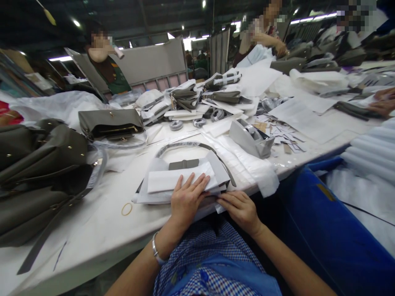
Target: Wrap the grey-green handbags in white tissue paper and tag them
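A grey-green handbag wrapped in white paper [163,181] lies flat at the table's front edge, its plastic-wrapped handle [182,144] arching behind it. My left hand [188,199] rests on the folded white paper over the bag, fingers spread and flat. At the bag's right front corner, my right hand [242,209] has its fingers pressed together on the edge of the white paper. The tips of those fingers are partly hidden. A yellow rubber band [126,209] sits on the table left of the bag.
Grey-green bags [43,164] are heaped at the left, beside an open-topped bag [111,119]. A tape dispenser [251,137] stands behind white foam sheets [240,158]. Wrapped bags [185,96] pile up farther back. A blue bin [336,222] is at the right. Other people stand across the table.
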A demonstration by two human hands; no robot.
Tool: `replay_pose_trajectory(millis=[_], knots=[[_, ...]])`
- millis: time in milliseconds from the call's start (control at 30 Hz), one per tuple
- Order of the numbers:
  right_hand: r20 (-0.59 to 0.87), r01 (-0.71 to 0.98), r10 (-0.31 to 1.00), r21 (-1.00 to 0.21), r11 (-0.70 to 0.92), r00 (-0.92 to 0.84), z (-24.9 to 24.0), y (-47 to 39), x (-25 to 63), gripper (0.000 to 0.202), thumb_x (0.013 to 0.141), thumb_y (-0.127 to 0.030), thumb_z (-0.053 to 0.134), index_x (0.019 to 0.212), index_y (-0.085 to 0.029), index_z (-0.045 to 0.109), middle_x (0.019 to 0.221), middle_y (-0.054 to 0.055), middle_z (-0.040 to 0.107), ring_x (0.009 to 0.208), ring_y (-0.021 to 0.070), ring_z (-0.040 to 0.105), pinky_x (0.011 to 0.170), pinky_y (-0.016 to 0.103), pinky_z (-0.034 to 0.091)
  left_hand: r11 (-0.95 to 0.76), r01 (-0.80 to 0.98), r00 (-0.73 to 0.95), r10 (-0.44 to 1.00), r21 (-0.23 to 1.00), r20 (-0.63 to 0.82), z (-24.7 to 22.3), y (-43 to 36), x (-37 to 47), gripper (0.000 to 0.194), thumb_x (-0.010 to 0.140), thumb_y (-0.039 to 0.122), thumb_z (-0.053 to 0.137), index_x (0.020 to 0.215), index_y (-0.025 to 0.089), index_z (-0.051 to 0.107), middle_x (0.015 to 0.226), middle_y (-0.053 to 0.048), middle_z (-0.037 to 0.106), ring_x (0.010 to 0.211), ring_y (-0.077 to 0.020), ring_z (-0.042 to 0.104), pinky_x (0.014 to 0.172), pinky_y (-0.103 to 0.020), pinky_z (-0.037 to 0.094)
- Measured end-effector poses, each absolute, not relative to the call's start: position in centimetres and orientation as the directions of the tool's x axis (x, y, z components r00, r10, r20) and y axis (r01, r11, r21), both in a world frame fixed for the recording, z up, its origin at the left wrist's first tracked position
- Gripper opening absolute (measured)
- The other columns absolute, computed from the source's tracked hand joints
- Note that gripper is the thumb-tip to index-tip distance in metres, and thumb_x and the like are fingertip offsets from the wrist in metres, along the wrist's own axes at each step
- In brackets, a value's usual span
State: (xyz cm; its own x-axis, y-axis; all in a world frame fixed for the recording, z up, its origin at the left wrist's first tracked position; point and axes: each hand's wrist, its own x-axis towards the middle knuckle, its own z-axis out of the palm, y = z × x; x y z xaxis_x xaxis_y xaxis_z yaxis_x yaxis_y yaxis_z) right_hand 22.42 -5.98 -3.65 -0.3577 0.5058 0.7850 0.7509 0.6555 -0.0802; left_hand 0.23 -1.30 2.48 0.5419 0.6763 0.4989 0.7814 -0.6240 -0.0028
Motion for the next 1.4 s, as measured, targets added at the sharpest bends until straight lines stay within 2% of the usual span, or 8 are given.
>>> replay_pose_trajectory(millis=[167,367,567,900,1200,1300,1400], knots=[[0.798,0.695,0.485,-0.120,0.709,-0.357,-3.1,-6.0,22.1,0.032,0.094,-0.007,0.056,0.119,-0.022,0.070,0.111,0.004,0.076,0.105,0.0186,0.070,0.095,0.036,0.056,-0.637,0.771,0.527,0.638,0.000,0.562,2.0,-1.2,0.3,0.045,0.096,0.042,0.058,0.139,0.032,0.051,0.138,0.003,0.059,0.129,-0.0271,0.056,0.111,-0.055,0.039],[0.744,0.673,0.572,-0.229,0.703,-0.345,-2.4,-8.2,21.1,0.033,0.094,-0.004,0.051,0.116,-0.020,0.070,0.109,0.004,0.077,0.104,0.0196,0.072,0.091,0.035,0.059,-0.630,0.776,0.501,0.614,-0.004,0.610,1.5,-1.2,0.7,0.043,0.096,0.038,0.058,0.138,0.030,0.053,0.136,0.002,0.061,0.128,-0.0285,0.057,0.112,-0.054,0.038],[0.705,0.677,0.622,-0.276,0.682,-0.339,-2.3,-10.8,20.1,0.033,0.093,-0.002,0.049,0.112,-0.019,0.071,0.110,0.004,0.077,0.103,0.0194,0.072,0.089,0.034,0.060,-0.616,0.788,0.481,0.618,0.003,0.622,1.3,-1.2,0.8,0.043,0.096,0.038,0.059,0.138,0.030,0.054,0.135,0.001,0.062,0.129,-0.0272,0.056,0.114,-0.053,0.036],[0.691,0.676,0.618,-0.254,0.692,-0.374,-0.8,-11.8,20.4,0.032,0.094,-0.003,0.048,0.110,-0.018,0.071,0.106,0.004,0.078,0.099,0.0187,0.074,0.088,0.033,0.060,-0.617,0.787,0.487,0.597,-0.023,0.637,1.2,-1.0,0.9,0.041,0.097,0.037,0.058,0.137,0.030,0.054,0.134,0.001,0.063,0.129,-0.0261,0.056,0.114,-0.054,0.036],[0.697,0.679,0.573,-0.167,0.715,-0.432,5.5,-8.1,20.3,0.022,0.095,-0.008,0.054,0.099,-0.020,0.073,0.096,0.001,0.079,0.087,0.0167,0.074,0.083,0.029,0.055,-0.652,0.757,0.546,0.592,-0.046,0.593,0.5,-1.2,0.4,0.042,0.100,0.031,0.053,0.142,0.030,0.050,0.141,-0.003,0.058,0.135,-0.0253,0.050,0.119,-0.055,0.027],[0.674,0.690,0.579,-0.140,0.710,-0.459,7.2,-5.4,20.2,0.020,0.095,-0.011,0.056,0.097,-0.021,0.074,0.092,-0.001,0.078,0.084,0.0169,0.073,0.080,0.029,0.053,-0.655,0.755,0.538,0.583,-0.040,0.609,0.5,-1.1,0.4,0.040,0.099,0.027,0.054,0.139,0.029,0.053,0.138,-0.006,0.062,0.130,-0.0237,0.055,0.120,-0.055,0.027],[0.622,0.733,0.637,-0.144,0.665,-0.455,7.8,-2.8,19.9,0.020,0.093,-0.013,0.060,0.096,-0.024,0.075,0.090,-0.002,0.079,0.080,0.0175,0.073,0.076,0.029,0.051,-0.653,0.757,0.513,0.577,-0.018,0.635,0.5,-1.0,0.4,0.028,0.098,0.025,0.055,0.126,0.027,0.063,0.129,-0.007,0.066,0.122,-0.0219,0.061,0.118,-0.054,0.031]])
